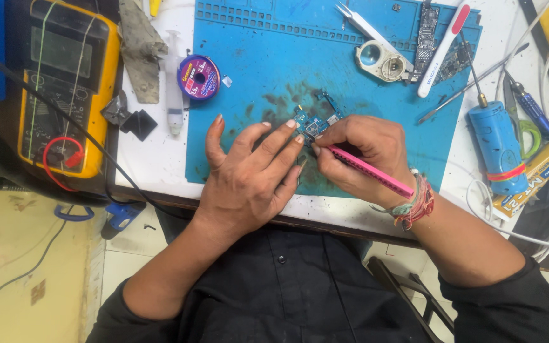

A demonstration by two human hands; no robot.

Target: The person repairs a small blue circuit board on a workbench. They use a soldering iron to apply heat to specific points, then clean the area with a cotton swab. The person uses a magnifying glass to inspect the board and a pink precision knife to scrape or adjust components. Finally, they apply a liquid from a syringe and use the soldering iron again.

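Two hands over a blue work mat (249, 76) on a white surface (154, 159). Left hand (249, 171) flat, fingers spread, gripping nothing, fingertips pinning the small blue circuit board (316, 124) near mat centre. Right hand (360, 155) clenched round a pink pen-like tool (370, 170), tip touching the board's near edge. Board likely very light, stiff, thin, fragile; tiny parts and a flex tail on top, so best held by bare edges, never the component faces. Probably slides easily on the mat unless pressed down. Pink tool slim, rigid, held low near the tip. Yellow multimeter (65, 82) far left, purple solder-wick spool (199, 77) just off the mat's left edge. Tweezers (366, 25) and round loupe (376, 58) at mat top, blue cylindrical tool (498, 145) at right.
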